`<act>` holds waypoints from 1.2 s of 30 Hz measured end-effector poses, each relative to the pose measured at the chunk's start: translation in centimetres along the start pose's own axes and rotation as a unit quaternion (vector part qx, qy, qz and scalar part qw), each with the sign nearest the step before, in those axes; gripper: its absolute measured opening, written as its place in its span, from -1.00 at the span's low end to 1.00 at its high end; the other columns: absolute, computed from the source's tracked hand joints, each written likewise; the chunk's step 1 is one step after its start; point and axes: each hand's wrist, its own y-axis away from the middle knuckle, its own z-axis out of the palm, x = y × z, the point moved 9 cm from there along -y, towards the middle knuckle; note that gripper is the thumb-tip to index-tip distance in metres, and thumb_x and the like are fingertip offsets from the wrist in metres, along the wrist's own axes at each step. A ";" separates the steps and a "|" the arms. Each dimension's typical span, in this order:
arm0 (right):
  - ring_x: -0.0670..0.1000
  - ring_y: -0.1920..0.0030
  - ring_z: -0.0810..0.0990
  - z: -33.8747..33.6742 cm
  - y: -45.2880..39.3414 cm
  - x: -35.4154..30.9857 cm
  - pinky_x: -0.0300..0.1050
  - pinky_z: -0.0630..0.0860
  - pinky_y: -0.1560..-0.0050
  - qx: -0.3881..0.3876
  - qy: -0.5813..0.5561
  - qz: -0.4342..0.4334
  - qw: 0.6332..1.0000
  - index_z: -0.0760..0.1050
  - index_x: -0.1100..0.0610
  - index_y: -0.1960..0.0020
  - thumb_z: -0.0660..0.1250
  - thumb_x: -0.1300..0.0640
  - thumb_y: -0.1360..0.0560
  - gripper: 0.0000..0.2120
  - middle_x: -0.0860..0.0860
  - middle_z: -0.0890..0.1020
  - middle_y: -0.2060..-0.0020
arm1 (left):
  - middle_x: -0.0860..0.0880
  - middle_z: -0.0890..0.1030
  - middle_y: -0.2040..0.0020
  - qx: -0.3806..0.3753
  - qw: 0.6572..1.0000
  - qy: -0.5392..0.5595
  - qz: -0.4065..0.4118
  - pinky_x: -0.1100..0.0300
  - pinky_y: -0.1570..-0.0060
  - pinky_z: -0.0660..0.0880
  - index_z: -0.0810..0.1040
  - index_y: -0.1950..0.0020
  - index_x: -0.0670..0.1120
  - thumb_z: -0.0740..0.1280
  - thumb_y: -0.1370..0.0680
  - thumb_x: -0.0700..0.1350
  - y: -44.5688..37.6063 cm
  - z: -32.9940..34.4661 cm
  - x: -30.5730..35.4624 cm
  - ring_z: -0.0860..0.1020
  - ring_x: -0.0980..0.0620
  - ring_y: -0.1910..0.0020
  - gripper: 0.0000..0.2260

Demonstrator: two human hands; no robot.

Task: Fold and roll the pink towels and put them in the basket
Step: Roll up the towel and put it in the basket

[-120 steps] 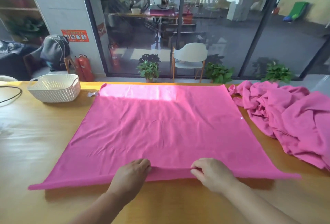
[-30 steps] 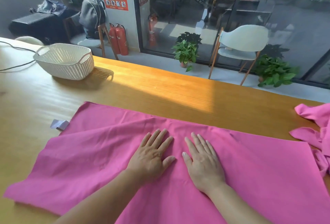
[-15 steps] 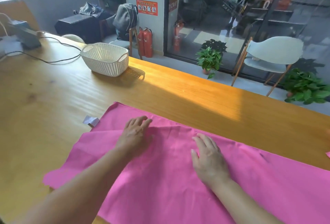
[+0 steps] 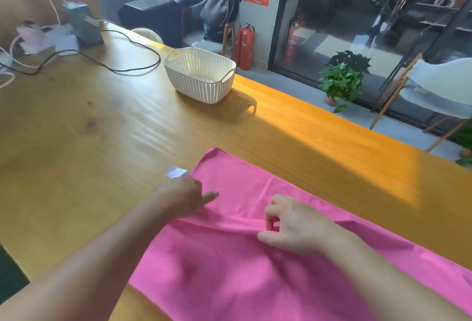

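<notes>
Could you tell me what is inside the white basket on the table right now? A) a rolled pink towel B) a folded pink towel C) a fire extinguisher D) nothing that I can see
D: the white basket shows only its own perforated walls and bare floor, while the pink towel lies flat on the table under both hands.

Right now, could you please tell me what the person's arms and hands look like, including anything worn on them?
Both forearms are bare up to the frame edge: no sleeves, gloves, watch or bracelets show. The left hand and right hand carry no rings that can be made out, though the left is somewhat blurred. The fingers look unadorned, and the nails are too small to judge.
</notes>
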 end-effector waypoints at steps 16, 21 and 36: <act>-0.20 0.05 0.60 -0.2 -5.8 -3.1 -0.22 0.50 -0.02 -0.078 -0.178 0.024 0.981 0.63 -0.08 -0.10 0.40 -0.31 -0.40 -0.60 -0.20 0.65 0.08 | -0.07 0.58 0.11 0.007 0.875 0.481 0.055 0.29 0.18 0.49 0.61 -0.06 -0.19 0.37 -0.42 -0.48 0.8 -4.1 -0.8 0.50 0.08 0.21 -0.71; -0.13 0.20 0.56 -1.6 -7.3 -3.1 -0.19 0.47 0.16 -0.051 -0.326 0.041 0.943 0.60 0.00 0.06 0.49 -0.17 -0.42 -0.74 -0.12 0.63 0.16 | 0.03 0.59 0.21 0.113 0.772 0.617 0.102 0.20 0.11 0.42 0.62 0.02 -0.08 0.32 -0.48 -0.47 0.8 -6.3 -1.9 0.49 0.07 0.19 -0.69; -0.05 0.23 0.67 -2.9 -11.7 -1.1 -0.05 0.59 0.20 0.002 -0.432 0.105 0.895 0.68 -0.06 -0.03 0.56 -0.25 -0.23 -0.55 -0.12 0.68 0.25 | -0.02 0.54 0.34 0.072 0.877 0.471 -0.067 0.17 0.31 0.37 0.63 0.20 -0.13 0.47 -0.47 -0.04 -2.6 -2.4 -4.3 0.47 0.01 0.37 -0.83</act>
